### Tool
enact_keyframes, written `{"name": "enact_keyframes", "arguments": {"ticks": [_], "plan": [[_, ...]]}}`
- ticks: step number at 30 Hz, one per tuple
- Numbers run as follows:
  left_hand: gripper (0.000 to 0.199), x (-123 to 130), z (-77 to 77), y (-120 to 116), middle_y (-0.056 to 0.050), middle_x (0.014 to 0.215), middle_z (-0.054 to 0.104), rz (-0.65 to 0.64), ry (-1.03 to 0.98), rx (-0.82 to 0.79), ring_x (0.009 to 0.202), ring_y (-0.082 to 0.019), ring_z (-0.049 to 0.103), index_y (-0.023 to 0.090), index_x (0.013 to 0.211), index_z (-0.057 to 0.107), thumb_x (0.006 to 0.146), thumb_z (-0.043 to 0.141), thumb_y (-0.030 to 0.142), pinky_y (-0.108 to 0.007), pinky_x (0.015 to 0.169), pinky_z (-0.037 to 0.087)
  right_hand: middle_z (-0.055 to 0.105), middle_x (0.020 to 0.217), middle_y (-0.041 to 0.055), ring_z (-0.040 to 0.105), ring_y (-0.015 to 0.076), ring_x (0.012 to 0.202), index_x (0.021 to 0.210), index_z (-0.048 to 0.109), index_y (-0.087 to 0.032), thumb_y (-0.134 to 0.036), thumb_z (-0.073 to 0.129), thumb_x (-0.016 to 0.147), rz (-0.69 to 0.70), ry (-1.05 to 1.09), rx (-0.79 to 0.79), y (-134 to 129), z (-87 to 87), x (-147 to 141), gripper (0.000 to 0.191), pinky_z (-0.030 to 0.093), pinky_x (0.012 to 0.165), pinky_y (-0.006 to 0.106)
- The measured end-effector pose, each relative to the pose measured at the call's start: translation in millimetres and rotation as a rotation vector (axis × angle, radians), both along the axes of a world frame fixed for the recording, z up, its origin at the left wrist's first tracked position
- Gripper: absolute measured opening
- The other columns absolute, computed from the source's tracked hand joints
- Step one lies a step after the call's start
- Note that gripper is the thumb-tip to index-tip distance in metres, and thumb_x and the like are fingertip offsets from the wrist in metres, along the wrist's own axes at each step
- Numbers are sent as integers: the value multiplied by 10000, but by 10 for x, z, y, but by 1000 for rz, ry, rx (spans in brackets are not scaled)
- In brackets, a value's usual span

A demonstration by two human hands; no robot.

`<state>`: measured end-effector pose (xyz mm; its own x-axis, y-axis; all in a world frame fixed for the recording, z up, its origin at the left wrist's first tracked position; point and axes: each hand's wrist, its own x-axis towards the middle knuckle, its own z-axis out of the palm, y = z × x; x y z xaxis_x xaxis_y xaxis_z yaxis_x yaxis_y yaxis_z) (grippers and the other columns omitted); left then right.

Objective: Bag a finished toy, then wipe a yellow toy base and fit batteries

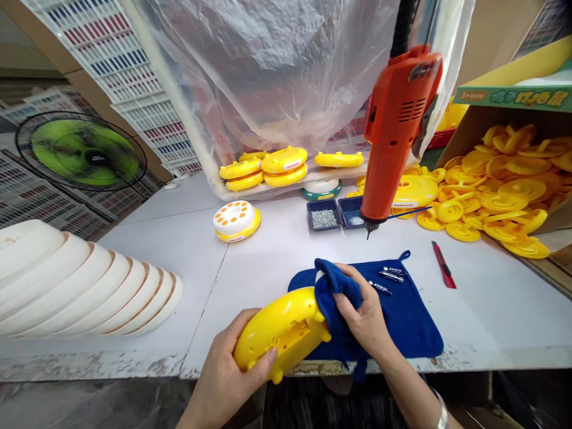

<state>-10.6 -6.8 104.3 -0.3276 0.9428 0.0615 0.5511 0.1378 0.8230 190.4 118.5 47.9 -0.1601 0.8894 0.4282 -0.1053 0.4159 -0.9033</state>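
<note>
My left hand [232,369] grips a yellow plastic toy housing [279,330] from below, its thumb beside a square recess with moulded clips. My right hand [360,310] holds a blue cloth [333,292] and presses it against the far end of the housing. Under both hands, a blue fabric mat [402,316] lies on the white table [156,286]. Several AA-size batteries [386,280] rest on the mat near my right hand. The cloth hides the far end of the housing.
An orange electric screwdriver [395,131] hangs above metal trays of screws [325,215]. A red utility knife [443,264] lies to the right. Yellow housings stand ahead, a cardboard box [504,128] holds yellow parts, and stacked white discs [84,280] sit left.
</note>
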Motion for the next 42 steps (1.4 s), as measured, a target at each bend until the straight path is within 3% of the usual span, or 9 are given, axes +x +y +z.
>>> {"name": "enact_keyframes", "arguments": {"ticks": [4, 11, 14, 20, 24, 30, 36, 40, 42], "plan": [[338, 129, -82, -20, -15, 979, 751, -64, 273, 215, 745, -178, 718, 236, 1112, 661, 787, 709, 320, -218, 684, 592, 714, 1101, -12, 637, 186, 960, 1224, 651, -309, -89, 612, 754, 81, -118, 128, -103, 122, 42, 520, 504, 885, 280], [447, 127, -325, -114, -61, 1171, 706, -142, 361, 548, 978, -232, 715, 233, 1211, 608, 785, 713, 149, -318, 892, 600, 752, 1057, 11, 692, 201, 975, 1102, 712, -266, -165, 560, 881, -80, 45, -53, -164, -32, 50, 286, 537, 877, 291], [451, 83, -339, -125, -95, 1213, 679, -245, 394, 547, 1098, -256, 665, 203, 1236, 591, 806, 682, 104, -380, 961, 575, 738, 1106, -6, 664, 216, 1028, 1191, 693, -309, -129, 578, 799, 11, -38, 88, -233, -2, 68, 447, 518, 921, 306], [440, 35, -355, -139, -123, 1196, 669, -300, 432, 565, 1123, -261, 640, 163, 1246, 573, 820, 657, 94, -423, 998, 547, 751, 1013, 26, 693, 207, 928, 1058, 724, -259, -165, 533, 886, -84, -4, -21, -156, 7, 81, 274, 538, 857, 302], [394, -4, -373, -32, -131, 1144, 706, -375, 616, 622, 1083, -236, 670, 129, 1217, 581, 836, 681, 125, -402, 1031, 513, 720, 1022, 41, 667, 214, 886, 1210, 684, -273, -102, 554, 754, 149, -188, 156, -252, 43, 125, 504, 544, 796, 308], [329, -10, -398, 93, -95, 1124, 742, -516, 835, 569, 1082, -201, 684, 164, 1255, 581, 927, 576, 186, -373, 1043, 478, 724, 1051, 38, 666, 219, 950, 1148, 696, -265, -24, 507, 708, 168, -263, 60, -258, -42, 162, 536, 525, 877, 341], [380, -4, -521, 70, -98, 1165, 728, -506, 788, 516, 1128, -213, 665, 165, 1272, 582, 894, 593, 134, -374, 1054, 478, 723, 982, 46, 670, 219, 911, 1076, 712, -245, -38, 504, 732, 82, -206, -20, -335, -155, 178, 452, 535, 851, 337], [389, 10, -552, 59, -117, 1152, 730, -480, 762, 543, 1110, -224, 675, 150, 1298, 566, 912, 590, 189, -384, 1037, 499, 700, 1046, 37, 666, 200, 914, 1200, 674, -279, -7, 513, 656, 272, -254, 78, -374, -183, 166, 629, 536, 837, 300], [366, 10, -563, 48, -108, 1144, 734, -478, 774, 530, 1103, -215, 678, 151, 1258, 585, 894, 608, 153, -379, 1054, 481, 715, 1010, 27, 668, 196, 918, 1126, 697, -277, -12, 509, 704, 163, -220, 27, -364, -210, 173, 532, 533, 847, 300]]}}
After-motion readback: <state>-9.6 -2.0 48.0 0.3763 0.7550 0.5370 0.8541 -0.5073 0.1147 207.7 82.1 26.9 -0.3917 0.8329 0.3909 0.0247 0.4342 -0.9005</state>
